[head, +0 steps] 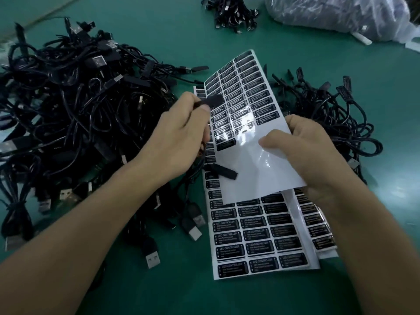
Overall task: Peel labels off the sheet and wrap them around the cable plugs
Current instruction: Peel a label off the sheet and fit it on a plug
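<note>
Here: Label Lifted, Plug Waiting

Left hand (181, 137): pinching a peeled black label (214, 101) between thumb and forefinger, just off the left edge of the raised sheet (250, 105). Right hand (313, 153): gripping that sheet by its bare lower backing, thumb on top. Nearest plug (223, 172): directly below the left hand, toward the wearer from the label, long axis running left to right, resting on the edge of the flat sheets (261, 237); whether held by the lower fingers, unclear. Closer to the left hand than the right. Legible print: "LED CONTROLLER"; smaller lines unreadable. Flanked by cable piles (68, 114).
</note>
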